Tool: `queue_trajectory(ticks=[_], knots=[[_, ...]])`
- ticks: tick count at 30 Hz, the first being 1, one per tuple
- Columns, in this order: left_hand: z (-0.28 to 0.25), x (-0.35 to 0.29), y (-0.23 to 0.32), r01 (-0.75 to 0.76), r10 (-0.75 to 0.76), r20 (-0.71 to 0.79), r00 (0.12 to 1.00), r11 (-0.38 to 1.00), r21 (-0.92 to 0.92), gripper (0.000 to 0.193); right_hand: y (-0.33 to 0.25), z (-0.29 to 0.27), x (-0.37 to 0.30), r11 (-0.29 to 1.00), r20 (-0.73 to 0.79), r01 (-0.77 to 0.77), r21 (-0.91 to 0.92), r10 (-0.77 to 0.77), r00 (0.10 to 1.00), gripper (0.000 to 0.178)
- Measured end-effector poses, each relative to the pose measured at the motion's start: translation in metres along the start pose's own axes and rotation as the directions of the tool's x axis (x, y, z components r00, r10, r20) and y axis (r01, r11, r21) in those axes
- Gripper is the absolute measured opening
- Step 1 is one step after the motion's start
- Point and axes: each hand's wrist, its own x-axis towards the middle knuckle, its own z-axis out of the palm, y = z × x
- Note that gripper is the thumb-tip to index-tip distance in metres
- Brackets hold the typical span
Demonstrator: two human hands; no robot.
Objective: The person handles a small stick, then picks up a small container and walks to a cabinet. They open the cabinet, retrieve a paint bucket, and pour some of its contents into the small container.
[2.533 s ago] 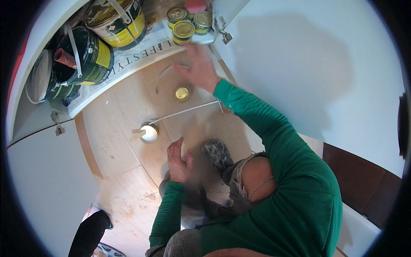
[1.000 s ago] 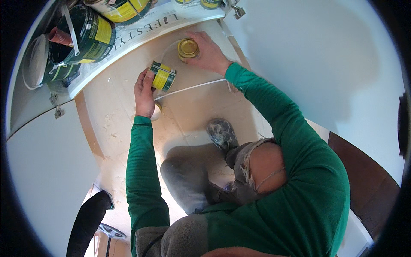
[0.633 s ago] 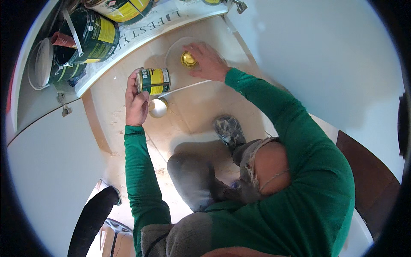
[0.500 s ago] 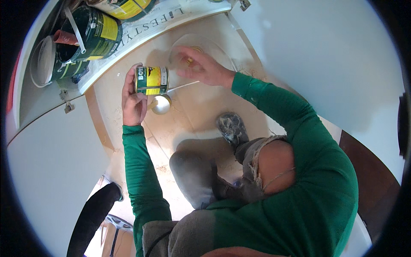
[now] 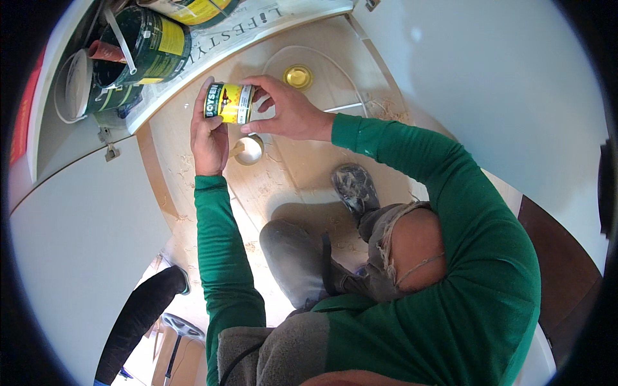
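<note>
A small paint can, green and yellow with a label, is tipped on its side in the air. My left hand is closed round its left end, thumb along the lower side. At the can's right end, my right hand grips the rim between thumb and fingers. Just below stands an open tin of white paint on the floor, a flat wooden stick leaning in it. Beyond my right hand lies a round gold lid. The can's ends are mostly hidden by my hands.
Large dark green pails stand on a paper-lined cabinet shelf at the upper left. White cabinet doors hang open at left and right. Wood shavings litter the floor. Another person's dark-clad leg is at lower left.
My right hand has moved left from above the gold lid to the paint can and taken hold of its right end. The lid now shows on the floor. The can's label has turned slightly.
</note>
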Motion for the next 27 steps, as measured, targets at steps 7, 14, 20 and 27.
queue_trajectory(ticks=[7,14,20,27], knots=[[0.004,0.006,-0.003,0.000,0.000,-0.001,1.000,1.000,-0.015,0.082,0.003,-0.005,-0.001,1.000,-0.023,0.017,-0.003,-0.017,1.000,0.085],[0.004,0.009,-0.007,0.004,-0.004,0.009,1.000,1.000,-0.018,0.082,0.004,-0.006,-0.002,1.000,-0.026,0.014,-0.008,-0.014,1.000,0.086],[0.009,0.012,-0.007,0.024,-0.025,-0.013,1.000,0.999,-0.044,0.081,0.008,-0.008,-0.001,1.000,-0.043,0.015,-0.010,-0.015,0.999,0.087],[0.018,0.018,-0.011,0.107,-0.103,-0.055,0.993,0.991,0.077,0.063,0.027,-0.015,0.000,0.997,-0.005,-0.042,-0.062,0.042,0.999,0.090]])
